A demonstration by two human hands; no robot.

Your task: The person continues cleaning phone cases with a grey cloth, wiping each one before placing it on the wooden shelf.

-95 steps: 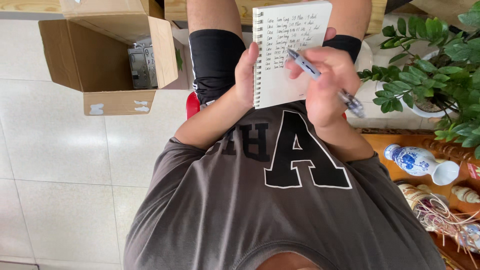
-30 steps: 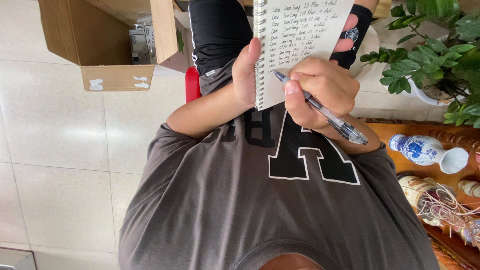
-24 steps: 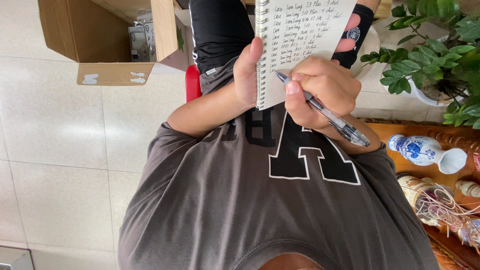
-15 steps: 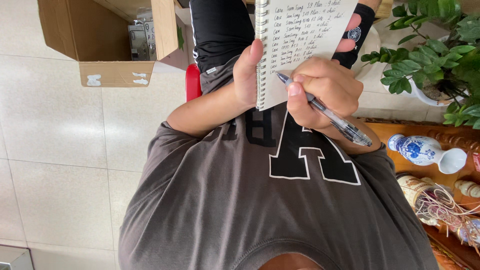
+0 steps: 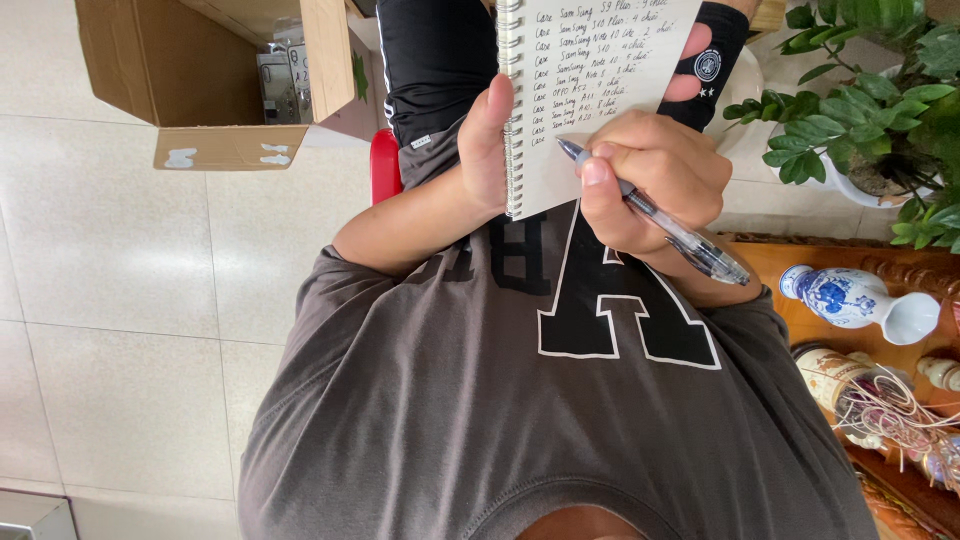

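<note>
At the far left, an open brown cardboard box (image 5: 190, 75) stands on the pale tiled floor (image 5: 120, 300). One flap points toward the viewer and carries small white scraps of torn label, and a few grey and white packages with printed labels show inside its opening. Just right of the box, a narrow red object (image 5: 384, 170) shows beside black shorts; what it is cannot be told.

The left hand (image 5: 487, 140) grips the spiral-bound edge of a white notepad (image 5: 590, 90), thumb pressed flat across the wire coil and the front of the page, while fingertips curl round the far right edge. The notepad is held upright in the air in front of the chest, above a grey T-shirt (image 5: 520, 400) printed with large black letters outlined in white. Its page bears rows of blue handwriting in its upper part; the lower part is blank.

The right hand (image 5: 650, 180) pinches a clear-barrelled ballpoint pen (image 5: 660, 215) between thumb and curled fingers, the tip touching the page just under the last written row.

To the right, a green leafy plant (image 5: 860, 90) sits in a white pot. Nearer, on a carved wooden surface (image 5: 800, 320), a blue-and-white porcelain vase (image 5: 855, 300) lies on its side, with another patterned ceramic jar (image 5: 835, 380) nearer still.
</note>
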